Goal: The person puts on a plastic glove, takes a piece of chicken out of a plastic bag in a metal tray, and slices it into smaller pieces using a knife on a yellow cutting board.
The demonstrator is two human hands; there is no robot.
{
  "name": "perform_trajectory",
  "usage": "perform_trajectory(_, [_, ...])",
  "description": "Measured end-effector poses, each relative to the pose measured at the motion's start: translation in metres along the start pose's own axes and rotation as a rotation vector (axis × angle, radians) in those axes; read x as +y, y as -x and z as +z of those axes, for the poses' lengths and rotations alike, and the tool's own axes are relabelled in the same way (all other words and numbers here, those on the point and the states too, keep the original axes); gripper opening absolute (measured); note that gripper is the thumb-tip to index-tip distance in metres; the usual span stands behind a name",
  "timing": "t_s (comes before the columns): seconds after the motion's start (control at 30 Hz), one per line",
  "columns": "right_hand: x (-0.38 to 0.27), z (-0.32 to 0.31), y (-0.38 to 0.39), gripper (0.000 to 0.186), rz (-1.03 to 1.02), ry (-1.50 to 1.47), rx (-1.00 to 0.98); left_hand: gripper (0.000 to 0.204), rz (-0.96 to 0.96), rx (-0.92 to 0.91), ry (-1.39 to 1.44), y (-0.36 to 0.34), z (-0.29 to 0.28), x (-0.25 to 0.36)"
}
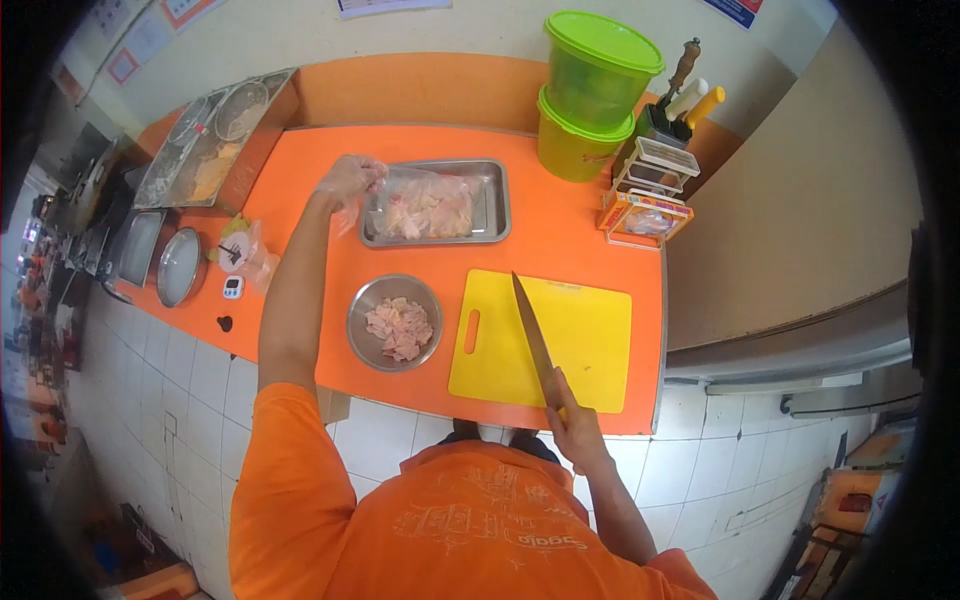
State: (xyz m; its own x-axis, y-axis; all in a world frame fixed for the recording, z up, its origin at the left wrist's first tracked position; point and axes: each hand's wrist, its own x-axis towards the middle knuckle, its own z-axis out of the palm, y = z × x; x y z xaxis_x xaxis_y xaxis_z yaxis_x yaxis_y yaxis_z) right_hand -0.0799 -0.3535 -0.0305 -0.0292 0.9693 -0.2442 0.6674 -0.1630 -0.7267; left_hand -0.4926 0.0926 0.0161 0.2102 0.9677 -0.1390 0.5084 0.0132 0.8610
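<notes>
My left hand [350, 182], which seems to be in a clear plastic glove, pinches the left end of a clear plastic bag [430, 205]. Pale raw meat pieces fill the bag, which lies in a shallow metal tray [503, 205]. With my right hand [577, 432] I grip a long kitchen knife [535, 335] by its handle; the blade points up and left across a yellow cutting board [590, 320]. Left of the board, a round metal bowl [362, 350] contains cut pink raw meat [400, 328].
Two green lidded tubs [600, 90] are stacked at the back right, beside a knife block [658, 125] and a wire rack [645, 200]. A compartmented metal container [255, 150], a metal pan [180, 268] and a small white timer [233, 287] stand at the left on the orange table [300, 260].
</notes>
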Motion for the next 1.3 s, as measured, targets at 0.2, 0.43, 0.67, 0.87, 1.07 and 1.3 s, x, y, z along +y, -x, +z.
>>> perform_trajectory(0.2, [0.015, -0.005, 0.001, 0.073, -0.035, 0.043, -0.01, 0.032, -0.089, 0.109, -0.517, 0.013, 0.059, -0.01])
perform_trajectory(0.43, [0.019, -0.021, 0.023, 0.073, -0.076, -0.02, -0.038, 0.048, -0.137, 0.145, -0.956, -0.002, 0.111, -0.043])
perform_trajectory(0.67, [0.039, -0.035, 0.044, 0.071, 0.01, -0.016, 0.027, 0.04, -0.222, 0.197, -0.94, -0.017, 0.071, -0.018])
perform_trajectory(0.87, [0.038, -0.043, 0.036, 0.07, -0.035, -0.076, 0.033, 0.031, 0.041, 0.337, -1.067, -0.007, 0.018, 0.008])
perform_trajectory(1.07, [0.042, -0.046, 0.03, 0.071, -0.083, -0.092, 0.115, 0.029, 0.001, 0.592, -0.362, 0.016, 0.01, 0.09])
perform_trajectory(1.3, [0.053, -0.052, 0.028, 0.076, -0.038, -0.254, 0.087, 0.017, 0.189, 0.246, -0.327, 0.078, 0.036, 0.223])
